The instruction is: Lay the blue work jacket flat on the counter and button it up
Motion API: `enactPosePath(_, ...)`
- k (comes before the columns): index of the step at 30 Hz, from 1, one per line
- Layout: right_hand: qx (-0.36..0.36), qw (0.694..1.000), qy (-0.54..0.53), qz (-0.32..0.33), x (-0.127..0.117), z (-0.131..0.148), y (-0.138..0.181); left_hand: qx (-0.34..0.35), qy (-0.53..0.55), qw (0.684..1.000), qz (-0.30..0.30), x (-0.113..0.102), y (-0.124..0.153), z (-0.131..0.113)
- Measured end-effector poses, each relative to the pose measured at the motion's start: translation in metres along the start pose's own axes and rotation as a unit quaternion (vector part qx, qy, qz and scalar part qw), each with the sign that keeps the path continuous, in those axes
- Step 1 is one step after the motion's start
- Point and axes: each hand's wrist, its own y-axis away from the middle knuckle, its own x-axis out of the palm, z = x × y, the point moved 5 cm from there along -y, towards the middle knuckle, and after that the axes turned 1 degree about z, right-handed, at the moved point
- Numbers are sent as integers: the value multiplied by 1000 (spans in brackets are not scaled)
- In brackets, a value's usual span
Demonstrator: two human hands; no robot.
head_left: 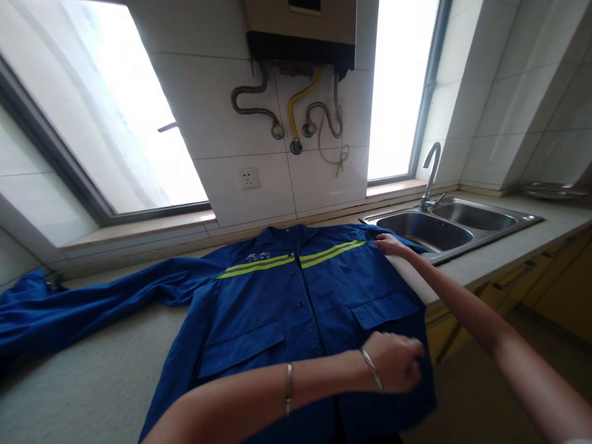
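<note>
A blue work jacket (259, 302) with yellow-green stripes is spread front up on the counter, its collar toward the wall. One sleeve (115, 296) stretches out to the left, while the other bends toward the sink. My left hand (395, 362), slightly blurred and wearing a bangle, is closed above the lower right front of the jacket, below a pocket flap. Whatever may be inside those fingers is hidden. Farther back, my right hand (391, 244) grips the jacket near the right shoulder, beside the sink edge.
A double steel sink (485, 237) with a curved faucet (431, 172) is set into the counter (92, 364) at right. Pipes hang from a water heater (300, 31) on the tiled wall. Yellow cabinets (522, 290) stand below the counter's front edge.
</note>
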Motion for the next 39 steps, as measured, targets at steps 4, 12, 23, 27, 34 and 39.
enactPosePath(4,1,992,121,-19,2,-12,35,-118,-105,978,-139,-73,33,109)
enactPosePath(12,-112,911,378,-120,21,2,84,-236,-109,966,-6,-49,78,221)
enactPosePath(23,-208,872,429,-113,72,96,99,-225,-174,949,-139,-95,56,250)
enactPosePath(27,-425,836,341,61,152,146,137,-306,-179,922,-158,-116,47,304)
enactPosePath(34,-450,819,287,211,200,138,176,-374,-103,918,-80,-86,55,357)
enactPosePath(39,-446,865,191,128,195,147,143,-312,-115,937,-105,-80,44,358)
